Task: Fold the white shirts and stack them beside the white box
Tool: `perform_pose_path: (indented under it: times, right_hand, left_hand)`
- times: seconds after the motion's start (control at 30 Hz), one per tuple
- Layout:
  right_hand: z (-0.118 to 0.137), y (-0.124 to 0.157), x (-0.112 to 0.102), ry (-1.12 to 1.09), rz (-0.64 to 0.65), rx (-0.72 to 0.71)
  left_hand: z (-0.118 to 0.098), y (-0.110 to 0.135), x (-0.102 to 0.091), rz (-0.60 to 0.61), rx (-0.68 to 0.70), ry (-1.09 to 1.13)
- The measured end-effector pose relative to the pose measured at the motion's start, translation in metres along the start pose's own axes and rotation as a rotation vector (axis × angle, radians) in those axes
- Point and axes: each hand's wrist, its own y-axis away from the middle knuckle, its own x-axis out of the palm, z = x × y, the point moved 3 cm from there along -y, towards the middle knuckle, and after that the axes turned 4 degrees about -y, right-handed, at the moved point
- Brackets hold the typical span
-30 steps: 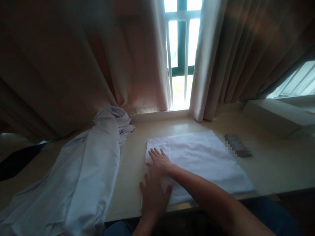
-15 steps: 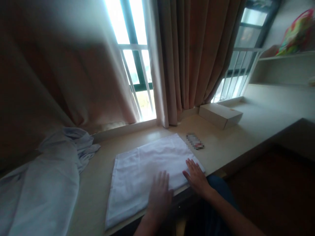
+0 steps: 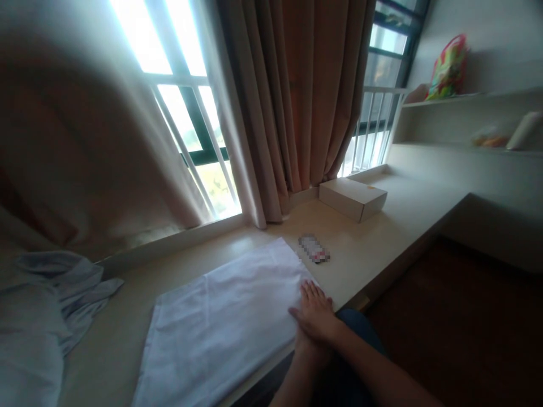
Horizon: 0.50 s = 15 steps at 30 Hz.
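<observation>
A white cloth (image 3: pixel 229 316), folded into a flat rectangle, lies along the front edge of the pale countertop (image 3: pixel 102 350). On its near right corner rests my right hand (image 3: pixel 314 311), flat with fingers stretched out and thumb apart, holding nothing. My left hand (image 3: pixel 310 346) crosses beneath the right one at the counter's edge, and its fingers are mostly hidden there. Just past the cloth's right end is a small blurred-out flat item (image 3: pixel 314 249).
A crumpled white cloth (image 3: pixel 38 328) is heaped at the left. Towards the back right stands a closed white box (image 3: pixel 353 198). Brown curtains (image 3: pixel 271 102) hang by the barred windows. Wall shelves (image 3: pixel 449 102) at the right hold a colourful bag (image 3: pixel 448 68).
My left hand has moved right from the cloth's front edge to beneath my right hand. The view has turned right, so the cloth and counter appear further left.
</observation>
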Motion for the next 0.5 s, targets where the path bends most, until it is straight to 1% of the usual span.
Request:
perform_pose_path:
  times: [0.1, 0.17, 0.27, 0.37, 0.43, 0.5]
  right_hand:
    - [0.008, -0.035, 0.005, -0.002, 0.027, 0.023]
    - [0.013, -0.063, 0.008, 0.014, 0.054, 0.027]
    - [0.018, -0.106, 0.013, 0.037, 0.079, 0.062]
    - [0.019, -0.147, 0.019, 0.053, 0.092, 0.090]
    - [0.021, -0.170, 0.024, 0.063, 0.092, 0.091]
    - [0.023, -0.190, 0.029, 0.071, 0.074, 0.092]
  left_hand:
    - [0.009, 0.006, 0.009, 0.024, -0.011, 0.005]
    - [0.010, 0.006, 0.006, 0.025, 0.033, 0.013]
    - [0.009, 0.003, -0.009, 0.012, 0.096, 0.003]
    - [0.008, 0.000, -0.027, 0.018, 0.116, -0.013]
    - [0.008, 0.000, -0.032, 0.034, 0.129, -0.014]
    - [0.009, 0.001, -0.033, 0.043, 0.139, -0.009]
